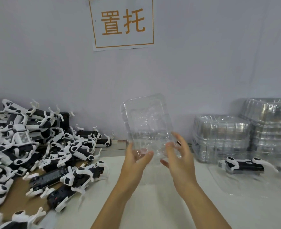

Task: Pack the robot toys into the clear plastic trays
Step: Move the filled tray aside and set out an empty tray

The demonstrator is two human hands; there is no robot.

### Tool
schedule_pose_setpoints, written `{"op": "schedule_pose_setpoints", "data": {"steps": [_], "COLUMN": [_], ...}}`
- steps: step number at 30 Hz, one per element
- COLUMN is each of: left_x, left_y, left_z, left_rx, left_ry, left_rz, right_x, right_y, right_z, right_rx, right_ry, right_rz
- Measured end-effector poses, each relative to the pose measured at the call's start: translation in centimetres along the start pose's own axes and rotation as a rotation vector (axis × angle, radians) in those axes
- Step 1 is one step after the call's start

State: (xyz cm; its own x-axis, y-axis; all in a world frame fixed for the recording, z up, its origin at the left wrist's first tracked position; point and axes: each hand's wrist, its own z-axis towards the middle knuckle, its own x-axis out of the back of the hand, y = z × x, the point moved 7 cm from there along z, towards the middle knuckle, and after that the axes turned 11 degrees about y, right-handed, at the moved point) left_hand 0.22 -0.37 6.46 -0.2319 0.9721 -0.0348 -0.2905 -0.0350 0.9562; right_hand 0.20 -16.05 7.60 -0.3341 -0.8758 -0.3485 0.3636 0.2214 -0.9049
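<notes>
A clear plastic tray [146, 119] is held up in the air above the table, tilted toward me. My left hand [134, 161] grips its lower left edge, thumb in front. My right hand [177, 157] holds the lower right edge with fingers spread around it. A large heap of black-and-white robot dog toys [37, 146] covers the left side of the table. One robot toy [244, 166] lies in a clear tray [235, 184] on the right.
Tall stacks of clear trays [222, 136] stand at the back right against the wall. A white sign with orange characters [122, 22] hangs on the wall. Brown cardboard [19, 192] lies under the toy heap. A white table surface [153, 204] lies below my arms.
</notes>
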Motion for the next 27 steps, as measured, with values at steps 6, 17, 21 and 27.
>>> {"op": "schedule_pose_setpoints", "data": {"steps": [6, 17, 21, 27], "left_x": [2.7, 11.0, 12.7, 12.3], "left_y": [1.6, 3.5, 3.7, -1.1], "left_z": [0.9, 2.3, 2.1, 1.5], "left_rx": [-0.030, -0.164, -0.217, 0.136], "left_ry": [0.167, 0.525, 0.662, 0.345], "left_rz": [-0.146, 0.159, 0.776, 1.484], "right_x": [2.3, 2.9, 2.5, 3.1], "right_y": [-0.5, 0.3, 2.3, 3.8], "right_z": [2.1, 1.3, 0.0, 0.5], "right_rx": [-0.129, -0.281, -0.260, -0.245], "right_ry": [0.048, -0.441, -0.557, -0.499], "right_rz": [0.101, -0.416, -0.791, -0.919]}}
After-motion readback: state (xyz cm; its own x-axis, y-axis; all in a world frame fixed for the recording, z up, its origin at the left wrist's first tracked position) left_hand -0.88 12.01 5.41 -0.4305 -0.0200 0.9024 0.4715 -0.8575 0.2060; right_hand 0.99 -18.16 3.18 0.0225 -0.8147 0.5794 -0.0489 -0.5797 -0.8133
